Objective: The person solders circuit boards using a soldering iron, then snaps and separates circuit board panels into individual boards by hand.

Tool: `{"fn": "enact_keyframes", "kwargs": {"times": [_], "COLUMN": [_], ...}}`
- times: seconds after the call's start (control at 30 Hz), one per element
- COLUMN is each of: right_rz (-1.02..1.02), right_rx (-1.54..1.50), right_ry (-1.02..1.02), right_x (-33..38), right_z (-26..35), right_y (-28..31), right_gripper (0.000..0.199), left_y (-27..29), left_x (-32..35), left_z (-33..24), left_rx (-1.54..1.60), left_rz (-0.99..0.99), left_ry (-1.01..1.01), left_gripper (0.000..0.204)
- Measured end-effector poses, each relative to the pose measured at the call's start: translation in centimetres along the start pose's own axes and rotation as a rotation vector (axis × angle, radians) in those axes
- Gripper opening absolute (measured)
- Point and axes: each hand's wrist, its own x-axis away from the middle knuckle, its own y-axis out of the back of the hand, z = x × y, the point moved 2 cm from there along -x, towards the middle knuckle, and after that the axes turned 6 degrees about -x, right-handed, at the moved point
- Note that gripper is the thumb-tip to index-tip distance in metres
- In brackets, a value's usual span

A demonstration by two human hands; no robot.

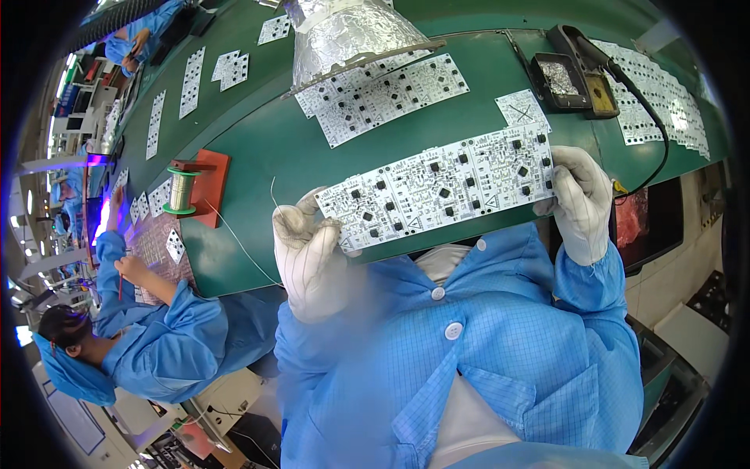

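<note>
A long white circuit board (414,184) with small black components is held up in front of me, tilted with its right end higher. My left hand (308,258), in a white glove, is closed on the board's left end. Thin solder wire (244,248) runs from a spool (182,191) on a red stand to this hand, and a loose tip rises above the fingers. At the right end, my gloved right hand (582,199) pinches the board's edge, its fingertips partly behind it.
More circuit boards (391,94) lie beneath a foil-covered hood (348,39). A soldering iron stand (582,78) with a cable stands at the back right, near a stack of boards (652,98). On the left, a co-worker in blue (172,336) sits at the green bench (254,148).
</note>
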Motion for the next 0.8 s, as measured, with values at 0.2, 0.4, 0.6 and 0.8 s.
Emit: {"fn": "enact_keyframes", "kwargs": {"times": [0.2,0.4,0.6,0.8], "right_rz": [0.003,0.014,-0.018,-0.041], "right_rx": [0.003,-0.026,-0.027,-0.020], "right_ry": [-0.030,-0.013,-0.049,-0.014], "right_x": [0.0,-0.4,-0.5,-0.8], "right_z": [-0.1,-0.6,-0.7,-1.6], "right_y": [-0.1,-0.2,-0.4,-0.7], "right_gripper": [0.030,0.032,0.036,0.035], "left_y": [1.5,0.7,0.3,1.1], "left_x": [-0.4,-0.2,-0.1,-0.2], "left_z": [1.0,0.3,0.1,0.6], "left_rx": [0.073,0.096,0.113,0.117], "left_rz": [0.069,0.058,0.047,0.062], "left_ry": [-0.002,0.045,0.081,0.099], "left_gripper": [0.035,0.032,0.028,0.025]}}
